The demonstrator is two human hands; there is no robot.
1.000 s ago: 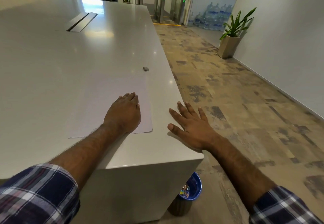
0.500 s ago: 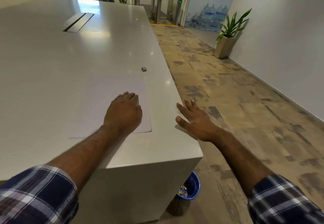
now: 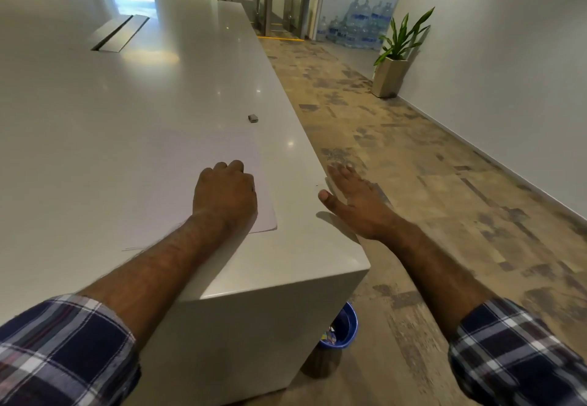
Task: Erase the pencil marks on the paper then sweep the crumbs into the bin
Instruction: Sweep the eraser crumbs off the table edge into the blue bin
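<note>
Now we're at the right edge of the table, near its front right corner, and the sweeping looks to be the step in hand. Our left hand rests on the paper with fingers curled under, pinning the sheet flat; it holds nothing we can see. Our right hand hangs just past the table edge, fingers spread and blurred, palm down, carrying nothing. The eraser lies on the table beyond the paper's far corner, well apart from both hands. The blue bin stands on the floor under the front right corner, half hidden by the table. Any crumbs are too small to make out. To do this well, we'd keep the sheet pinned, draw the edge of the right hand along the surface toward that corner, and tip the crumbs off right above the bin, since it sits nearer us than the hand does now.
</note>
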